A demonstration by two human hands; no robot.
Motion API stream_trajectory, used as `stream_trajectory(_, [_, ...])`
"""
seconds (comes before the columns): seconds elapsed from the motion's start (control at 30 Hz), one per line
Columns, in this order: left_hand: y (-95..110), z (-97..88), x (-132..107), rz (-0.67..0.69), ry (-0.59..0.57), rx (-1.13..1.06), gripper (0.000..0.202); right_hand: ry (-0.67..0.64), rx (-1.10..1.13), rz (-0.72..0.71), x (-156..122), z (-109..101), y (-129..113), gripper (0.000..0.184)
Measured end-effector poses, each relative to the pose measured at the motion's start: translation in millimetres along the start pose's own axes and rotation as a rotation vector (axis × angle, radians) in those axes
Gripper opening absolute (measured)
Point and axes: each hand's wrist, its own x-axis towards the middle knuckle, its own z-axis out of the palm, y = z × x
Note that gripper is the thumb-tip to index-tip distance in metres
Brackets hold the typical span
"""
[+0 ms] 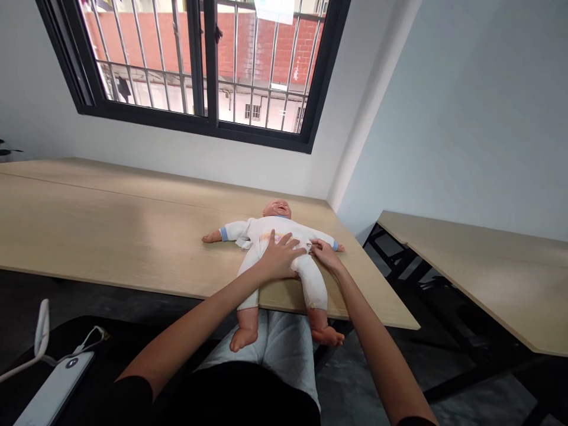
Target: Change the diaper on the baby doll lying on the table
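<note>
A baby doll (277,209) lies on its back on a pale wood table (110,231), head toward the far side and arms spread. Its feet hang past the table's near edge. It wears a white long-sleeved onesie (310,284) with blue cuffs and a yellowish stain on the chest. My left hand (277,255) rests flat on the doll's belly with its fingers spread. My right hand (323,254) is just beside it, its fingertips pinching the onesie's fabric near the doll's left side.
Grey trousers cover my lap below the table edge. At lower left, a pale flat device (55,390) with a white cable lies on a dark surface. A second table (461,266) stands at right, and a barred window (204,71) is above the far edge.
</note>
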Motion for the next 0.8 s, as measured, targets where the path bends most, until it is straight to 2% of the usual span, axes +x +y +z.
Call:
stream_trajectory(0.13, [-0.5,1.5,-0.1,0.003,-0.002,0.0,0.056,0.01,-0.008,-0.058,0.7,4.4,5.3,0.036])
stream_trajectory(0.27, [-1.1,1.7,0.2,0.0,-0.007,0.006,0.057,0.023,-0.042,-0.101,1.8,7.5,3.9,0.037])
stream_trajectory(0.43, [-4.4,-0.2,-0.3,-0.043,0.016,-0.034,0.057,0.2,-0.096,-0.146,3.0,-2.3,-9.2,0.033])
stream_trajectory(0.6, [-7.3,2.4,-0.8,-0.071,0.063,-0.041,0.056,0.389,0.088,-0.086,0.7,-20.6,-20.5,0.033])
stream_trajectory(0.8, [-8.2,1.6,-1.5,-0.049,0.04,-0.026,0.056,0.373,0.216,-0.126,-3.8,-24.0,-29.7,0.037])
